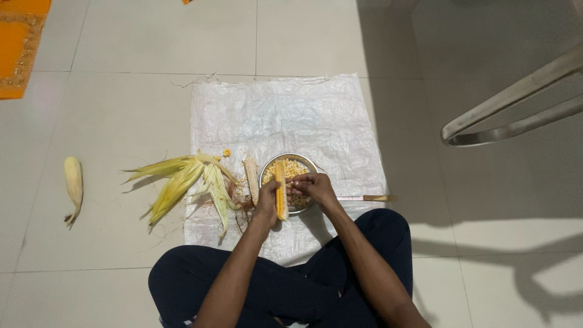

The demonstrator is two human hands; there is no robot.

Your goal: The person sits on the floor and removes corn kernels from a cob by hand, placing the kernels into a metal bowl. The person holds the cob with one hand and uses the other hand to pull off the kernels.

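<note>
Over bowl [303, 159], left grip [266, 205] clasps cob [281, 191] (upright).

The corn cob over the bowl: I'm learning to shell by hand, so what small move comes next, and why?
Probably push the right hand's thumb along the next kernel row. The left hand holds the corn cob over the steel bowl, rows remain on it, and loose kernels would drop in.
</note>
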